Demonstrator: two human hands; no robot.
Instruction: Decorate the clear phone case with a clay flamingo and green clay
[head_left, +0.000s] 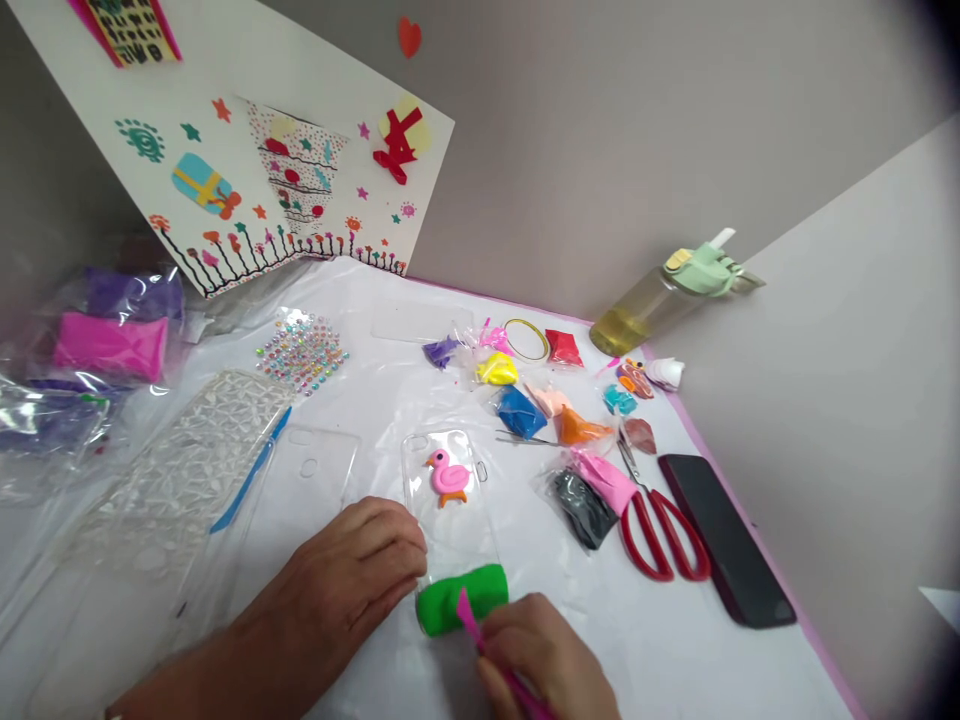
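Observation:
A clear phone case (457, 530) lies flat on the white table cover. On its upper half sits a pink clay duck with orange feet (450, 478), and a slab of green clay (487, 585) covers its lower end. Fingers curled together, my left hand (360, 560) grips the left edge of the case; its fingertips are partly hidden. My right hand (547, 655) is closed around a pink clay modelling tool (466, 612), whose flat tip touches the green clay.
Right of the case lie wrapped clay packets such as the black one (585, 505), red-handled scissors (664, 535) and a phone (724, 540). A bottle (649, 300) leans by the wall. On the left are a blue tool (251, 470), rhinestones (304, 350) and another clear case (319, 465).

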